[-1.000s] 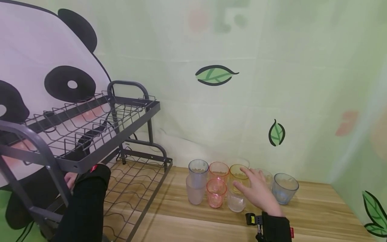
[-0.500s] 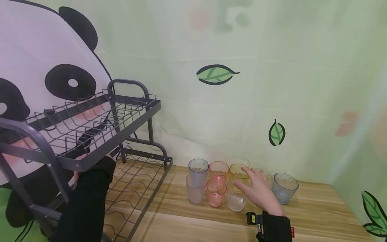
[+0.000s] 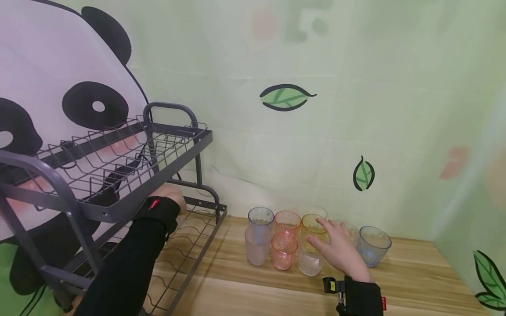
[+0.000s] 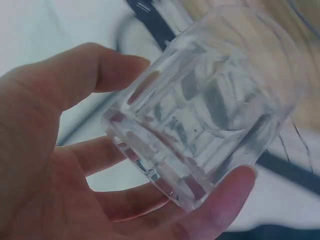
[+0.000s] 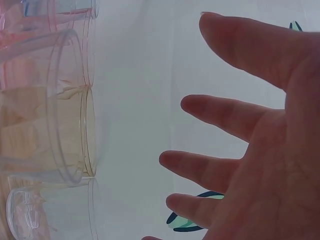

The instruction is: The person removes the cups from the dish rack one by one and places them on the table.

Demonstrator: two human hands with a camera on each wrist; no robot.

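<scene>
My left hand [image 3: 169,192] is between the two tiers of the dark rack, partly hidden by the upper shelf in the head view. Close up, its fingers and thumb grip a clear faceted drinking glass [image 4: 210,110], tilted, with its thick base toward the palm. My right hand [image 3: 340,250] hovers with spread fingers just over the grouped glasses; in the right wrist view its fingers hold nothing. Nearest to it are a yellow glass [image 3: 313,226] and a clear glass [image 3: 310,264]. Red-rimmed glasses [image 3: 283,254] and a blue-rimmed glass [image 3: 261,221] stand left of these.
A two-tier wire rack [image 3: 166,173] fills the left side, its lower shelf [image 3: 189,259] low over the wooden tabletop [image 3: 237,294]. A bluish glass [image 3: 372,250] stands right of the right hand. A printed cloth backdrop [image 3: 237,131] hangs behind.
My left hand has moved from behind the rack's near end rightward and farther in, between the shelves. The right hand has stayed in place over the glasses.
</scene>
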